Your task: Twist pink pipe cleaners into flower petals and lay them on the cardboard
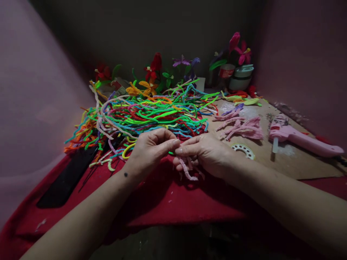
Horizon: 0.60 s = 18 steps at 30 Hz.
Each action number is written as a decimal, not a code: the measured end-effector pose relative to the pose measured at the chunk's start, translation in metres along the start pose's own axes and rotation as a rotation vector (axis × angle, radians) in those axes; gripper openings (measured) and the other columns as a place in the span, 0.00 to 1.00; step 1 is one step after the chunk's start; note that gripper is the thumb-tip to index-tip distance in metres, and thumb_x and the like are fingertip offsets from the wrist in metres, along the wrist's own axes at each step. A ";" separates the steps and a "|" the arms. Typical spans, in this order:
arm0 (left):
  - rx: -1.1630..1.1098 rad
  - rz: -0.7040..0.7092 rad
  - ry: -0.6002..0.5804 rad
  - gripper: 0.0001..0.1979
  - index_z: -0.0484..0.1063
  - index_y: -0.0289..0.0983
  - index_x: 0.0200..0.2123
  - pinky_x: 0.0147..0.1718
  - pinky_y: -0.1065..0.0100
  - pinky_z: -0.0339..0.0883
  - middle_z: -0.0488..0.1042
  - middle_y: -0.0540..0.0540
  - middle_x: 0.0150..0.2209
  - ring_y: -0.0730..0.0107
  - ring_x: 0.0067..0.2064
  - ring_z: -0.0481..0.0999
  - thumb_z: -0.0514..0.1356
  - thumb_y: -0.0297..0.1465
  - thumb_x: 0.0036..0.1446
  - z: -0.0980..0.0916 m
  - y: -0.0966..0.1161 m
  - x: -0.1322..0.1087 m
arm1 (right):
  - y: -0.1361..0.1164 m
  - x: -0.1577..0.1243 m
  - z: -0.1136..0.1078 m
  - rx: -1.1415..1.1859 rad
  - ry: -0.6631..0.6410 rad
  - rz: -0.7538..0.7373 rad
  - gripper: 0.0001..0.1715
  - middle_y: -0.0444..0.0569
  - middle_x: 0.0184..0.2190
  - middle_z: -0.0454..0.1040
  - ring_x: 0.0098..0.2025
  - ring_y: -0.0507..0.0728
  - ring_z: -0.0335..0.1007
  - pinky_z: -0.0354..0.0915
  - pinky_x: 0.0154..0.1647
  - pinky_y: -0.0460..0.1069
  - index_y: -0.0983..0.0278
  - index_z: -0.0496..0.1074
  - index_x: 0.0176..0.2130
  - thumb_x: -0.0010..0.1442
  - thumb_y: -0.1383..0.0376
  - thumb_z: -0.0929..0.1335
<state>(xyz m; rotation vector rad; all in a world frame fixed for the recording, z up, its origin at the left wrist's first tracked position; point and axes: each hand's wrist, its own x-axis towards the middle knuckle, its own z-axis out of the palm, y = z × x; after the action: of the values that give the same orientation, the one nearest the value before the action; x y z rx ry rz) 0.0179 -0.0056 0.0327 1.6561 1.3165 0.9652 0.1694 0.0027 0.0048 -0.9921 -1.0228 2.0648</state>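
My left hand (pixel 155 146) and my right hand (pixel 202 153) meet fingertip to fingertip above the front of the red cloth. Both are closed in a pinch. Pale pink pipe cleaners (pixel 187 170) hang from my right fingers, their ends dangling below the palm. Whatever sits between the left thumb and forefinger is too small and dark to name. Just behind the hands lies a big heap of many-coloured pipe cleaners (pixel 151 113). Bundles of pink pipe cleaner pieces (pixel 248 129) rest on the cardboard to the right.
A pink glue gun (pixel 306 139) and a white ring with holes (pixel 242 151) lie on the cardboard (pixel 300 168). At left is a long black flat object (pixel 67 177). Pipe cleaner flowers (pixel 153 68) and a light green container (pixel 241 76) stand at the back. Red cloth (pixel 168 206) covers the table.
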 end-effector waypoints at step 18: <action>-0.511 -0.401 -0.381 0.13 0.63 0.34 0.23 0.08 0.81 0.43 0.66 0.54 0.15 0.87 0.09 0.53 0.60 0.36 0.51 0.018 -0.022 0.002 | -0.008 0.005 0.003 0.448 0.129 -0.331 0.06 0.45 0.17 0.71 0.18 0.49 0.65 0.63 0.18 0.43 0.69 0.69 0.22 0.49 0.75 0.67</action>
<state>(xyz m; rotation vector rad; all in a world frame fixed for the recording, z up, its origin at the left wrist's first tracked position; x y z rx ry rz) 0.0264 -0.0025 0.0052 1.0632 0.9836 0.6333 0.1654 0.0099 0.0112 -0.6636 -0.5731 1.8142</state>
